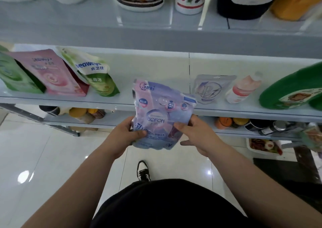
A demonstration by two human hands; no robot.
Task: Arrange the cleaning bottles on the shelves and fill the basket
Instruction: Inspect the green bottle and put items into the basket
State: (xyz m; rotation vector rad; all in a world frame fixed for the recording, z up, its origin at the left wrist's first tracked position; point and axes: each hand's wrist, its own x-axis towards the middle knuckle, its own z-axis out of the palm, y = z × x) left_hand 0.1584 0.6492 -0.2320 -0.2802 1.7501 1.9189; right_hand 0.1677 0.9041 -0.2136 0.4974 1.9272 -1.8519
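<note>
Head cam: left hand [124,134] and right hand [197,134] grip the purple pouch [162,109] by its lower corners, just in front of the middle shelf [122,95], facing its gap. It's floppy, so I reckon it could slump once stood up, or bump the pale pouch [211,90] alongside. White bin [248,145] low right holds colourful stuff, too blurry to name.

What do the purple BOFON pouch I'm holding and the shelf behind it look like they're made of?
BOFON pouch: likely soft plastic film, glossy; it creases where the left hand and right hand grip it, and it catches light. Shelf: smooth, glossy pale surface with reflections, probably painted metal, though coated board is possible.
</note>
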